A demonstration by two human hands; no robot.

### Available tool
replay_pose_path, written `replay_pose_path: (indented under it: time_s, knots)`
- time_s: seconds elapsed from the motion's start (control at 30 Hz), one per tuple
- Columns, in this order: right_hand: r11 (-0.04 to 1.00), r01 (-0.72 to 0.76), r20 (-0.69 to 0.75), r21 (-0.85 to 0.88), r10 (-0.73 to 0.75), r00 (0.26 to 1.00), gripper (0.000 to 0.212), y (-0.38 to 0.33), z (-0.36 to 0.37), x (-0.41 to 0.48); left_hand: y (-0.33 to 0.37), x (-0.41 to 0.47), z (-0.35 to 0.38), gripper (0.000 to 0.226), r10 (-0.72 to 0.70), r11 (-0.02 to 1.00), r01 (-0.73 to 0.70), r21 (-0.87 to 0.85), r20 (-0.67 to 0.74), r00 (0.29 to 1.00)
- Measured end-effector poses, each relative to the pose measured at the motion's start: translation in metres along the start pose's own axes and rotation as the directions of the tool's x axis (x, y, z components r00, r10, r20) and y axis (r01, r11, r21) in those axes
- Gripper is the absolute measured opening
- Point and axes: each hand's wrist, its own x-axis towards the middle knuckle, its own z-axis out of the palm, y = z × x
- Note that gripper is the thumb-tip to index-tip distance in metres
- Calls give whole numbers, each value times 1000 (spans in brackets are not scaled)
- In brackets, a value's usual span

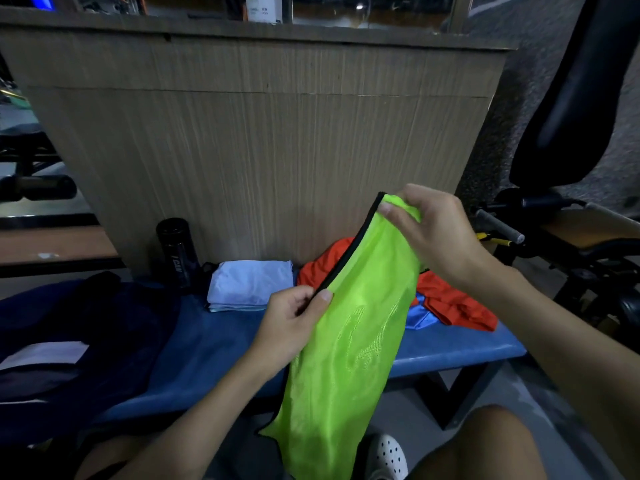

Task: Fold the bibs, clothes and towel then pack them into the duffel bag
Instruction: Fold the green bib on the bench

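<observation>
L hand point(294, 323) pinching green bib point(346, 341) at its black trim, R hand point(429, 230) gripping its top corner. Bib's up in the air, hanging past front edge of blue bench point(214, 348). On bench behind it: folded towel point(249, 284) + orange bib point(450, 303); navy duffel bag point(86, 323) at left end.
</observation>
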Motion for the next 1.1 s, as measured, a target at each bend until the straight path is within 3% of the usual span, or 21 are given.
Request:
replay_pose_path:
  time_s: [0.13,0.3,0.4,0.47,0.6,0.7,0.8,0.93,1.1]
  knots:
    - [994,-106,-108,-8,104,989,39,19,-2,-1,-11,2,-19,42,8,994,-7,107,-6,1000]
    - [982,-188,-135,13,188,973,44,36,2,-7,-26,12,-46,49,5,963,4,270,-32,999]
    - [970,-242,-169,25,243,955,48,48,7,-13,-20,36,-67,64,68,877,-13,481,-97,993]
    - [951,-305,-182,61,311,933,45,61,11,-13,-1,55,-75,56,115,816,-49,576,-78,990]
    - [834,-393,-173,387,484,858,31,80,16,-11,54,97,-77,43,104,606,-132,784,87,991]
    - [775,-415,-199,477,555,808,27,99,13,-10,73,131,-61,41,78,502,-236,832,228,971]
    - [742,-454,-206,492,606,768,25,130,7,-13,48,161,-28,42,26,491,-279,825,306,952]
    - [712,-543,-169,445,662,730,23,189,-1,-17,-25,197,28,46,-55,565,-234,791,319,946]
    - [733,-631,-183,252,677,713,25,283,3,-22,-119,232,107,45,-95,428,-211,879,276,956]
